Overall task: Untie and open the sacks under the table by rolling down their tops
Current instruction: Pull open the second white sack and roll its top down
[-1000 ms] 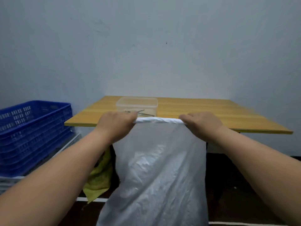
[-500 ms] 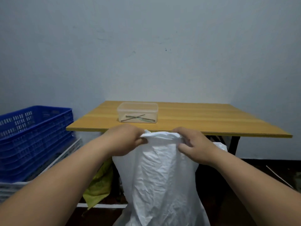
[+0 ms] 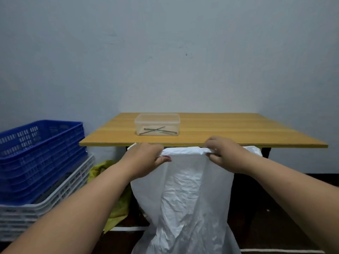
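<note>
Clearly both hands are clamped on the top edge of the white sack point(image 3: 185, 195), the left hand point(image 3: 145, 158) at nine o'clock of the rolled rim and the right hand point(image 3: 222, 153) at three o'clock, fingers curled round the plastic, probably so the mouth stays stretched wide and level while the top is turned down. The sack hangs in front of the tabletop point(image 3: 238, 129), its body draping toward the floor at six o'clock. A clear container point(image 3: 157, 124) sits at twelve o'clock, a yellow sack point(image 3: 113, 198) and blue crate point(image 3: 40, 154) toward nine o'clock.
</note>
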